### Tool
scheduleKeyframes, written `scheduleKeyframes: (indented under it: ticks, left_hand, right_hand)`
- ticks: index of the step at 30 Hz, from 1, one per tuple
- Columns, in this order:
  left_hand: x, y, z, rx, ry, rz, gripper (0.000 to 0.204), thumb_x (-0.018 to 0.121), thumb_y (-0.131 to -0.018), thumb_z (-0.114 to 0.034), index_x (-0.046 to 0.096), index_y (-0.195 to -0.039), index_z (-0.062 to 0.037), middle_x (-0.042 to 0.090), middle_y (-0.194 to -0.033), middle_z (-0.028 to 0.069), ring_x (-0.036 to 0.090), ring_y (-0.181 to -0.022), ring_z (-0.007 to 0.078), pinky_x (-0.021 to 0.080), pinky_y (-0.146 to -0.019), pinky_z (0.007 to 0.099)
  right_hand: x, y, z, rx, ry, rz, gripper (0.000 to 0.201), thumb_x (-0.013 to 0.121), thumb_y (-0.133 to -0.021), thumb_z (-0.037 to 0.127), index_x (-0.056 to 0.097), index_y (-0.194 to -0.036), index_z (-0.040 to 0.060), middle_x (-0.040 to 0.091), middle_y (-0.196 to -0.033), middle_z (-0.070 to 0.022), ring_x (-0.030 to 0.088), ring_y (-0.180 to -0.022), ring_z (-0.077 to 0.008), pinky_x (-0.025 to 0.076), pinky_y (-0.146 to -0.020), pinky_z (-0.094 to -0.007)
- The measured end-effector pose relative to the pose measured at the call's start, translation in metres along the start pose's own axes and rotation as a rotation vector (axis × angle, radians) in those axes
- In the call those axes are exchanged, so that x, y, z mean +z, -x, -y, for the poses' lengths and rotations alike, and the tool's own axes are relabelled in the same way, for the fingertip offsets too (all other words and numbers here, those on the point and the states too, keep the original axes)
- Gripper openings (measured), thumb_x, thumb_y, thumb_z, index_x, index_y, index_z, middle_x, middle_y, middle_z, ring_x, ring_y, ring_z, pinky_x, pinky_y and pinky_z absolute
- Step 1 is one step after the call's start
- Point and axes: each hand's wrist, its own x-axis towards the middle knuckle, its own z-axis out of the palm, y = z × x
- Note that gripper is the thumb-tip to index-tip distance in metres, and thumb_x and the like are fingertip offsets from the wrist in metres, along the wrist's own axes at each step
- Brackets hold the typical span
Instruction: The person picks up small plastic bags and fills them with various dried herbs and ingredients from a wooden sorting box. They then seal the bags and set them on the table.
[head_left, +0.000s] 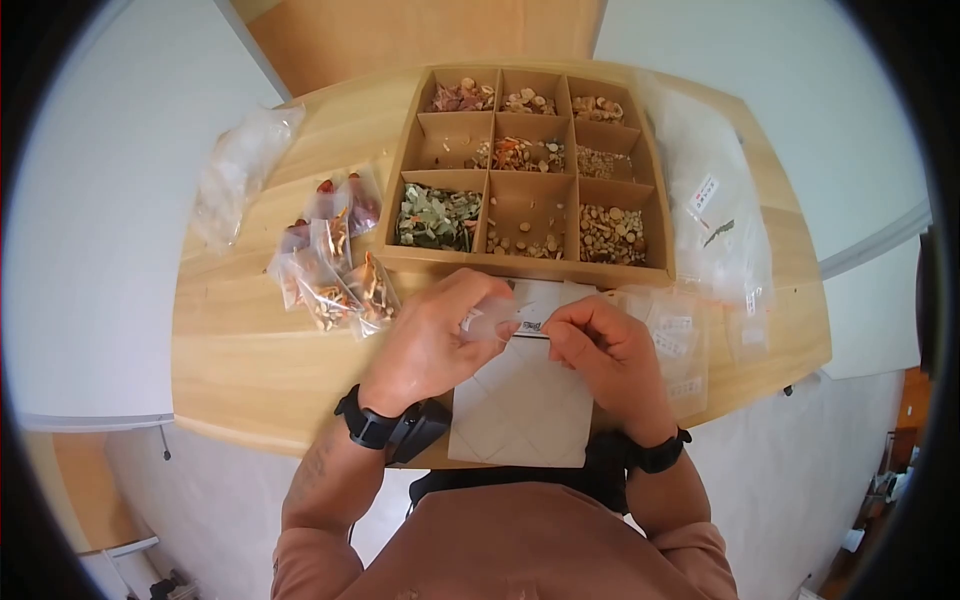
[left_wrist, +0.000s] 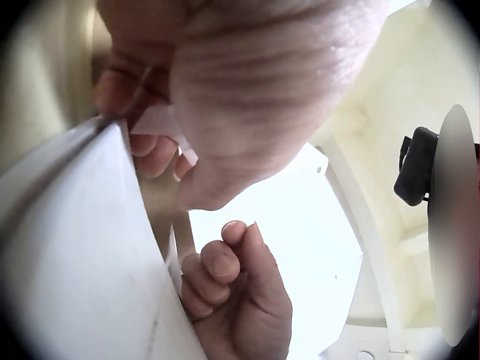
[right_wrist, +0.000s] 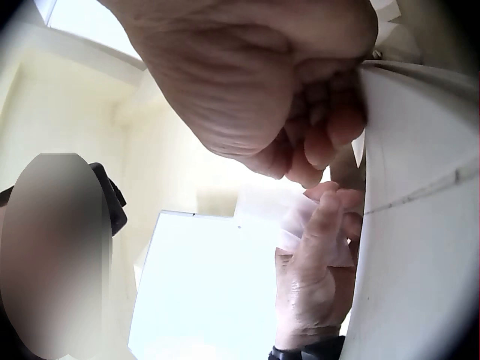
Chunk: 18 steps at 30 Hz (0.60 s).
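My left hand grips a small translucent plastic bag between thumb and fingers; in the right wrist view the bag sticks out around the thumb. Close on its right, my right hand has its fingers curled, thumb tip against the index finger, with nothing visible between them in the left wrist view. Both hands are over a white sheet with faint diagonal lines. Beyond the fingers lies a white piece with dark print, partly hidden by the hands.
A divided cardboard box of dried herbs and slices stands behind the hands. Several filled clear packets lie left of it, beside an unfilled plastic bag. More clear bags with labels cover the table's right side.
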Motion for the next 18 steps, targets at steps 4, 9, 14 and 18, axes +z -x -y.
scheduleKeyframes:
  ticks: [4,9,14,18]
  left_hand:
    - [-0.004,-0.001,-0.008,-0.039,-0.005,0.034,0.027,0.074,-0.080,-0.007,0.063,-0.104,-0.0029,0.065,-0.095,0.0125,0.063,-0.081,0.0287,0.053,-0.066,0.0344]
    - [-0.006,0.000,-0.012,-0.049,-0.033,0.055,0.028,0.076,-0.082,-0.008,0.063,-0.106,-0.0022,0.066,-0.095,0.0097,0.065,-0.081,0.0193,0.053,-0.073,0.0299]
    - [-0.012,-0.003,-0.018,-0.107,-0.033,0.070,0.028,0.076,-0.083,-0.009,0.064,-0.107,-0.0026,0.066,-0.095,0.0092,0.065,-0.081,0.0184,0.052,-0.073,0.0294]
    - [-0.014,-0.006,-0.020,-0.110,-0.003,0.089,0.027,0.076,-0.083,-0.007,0.064,-0.107,-0.0033,0.066,-0.095,0.0062,0.063,-0.079,0.0142,0.051,-0.072,0.0278]
  right_hand:
    - [0.000,-0.001,0.001,0.001,0.010,0.011,0.013,0.064,-0.097,0.013,0.065,-0.100,0.0005,0.065,-0.085,-0.0012,0.061,-0.078,-0.0065,0.050,-0.071,-0.0231]
    - [0.000,-0.008,0.002,-0.036,0.044,0.048,0.014,0.064,-0.097,0.015,0.065,-0.100,0.0011,0.064,-0.082,-0.0008,0.058,-0.074,-0.0060,0.048,-0.068,-0.0231]
    - [0.000,-0.014,0.005,-0.017,0.108,0.096,0.014,0.063,-0.097,0.017,0.065,-0.100,0.0028,0.063,-0.078,-0.0002,0.054,-0.070,-0.0059,0.046,-0.065,-0.0235]
    - [-0.001,-0.015,0.009,-0.044,0.149,0.078,0.013,0.064,-0.096,0.015,0.065,-0.099,0.0023,0.063,-0.079,-0.0013,0.056,-0.071,-0.0068,0.047,-0.066,-0.0239]
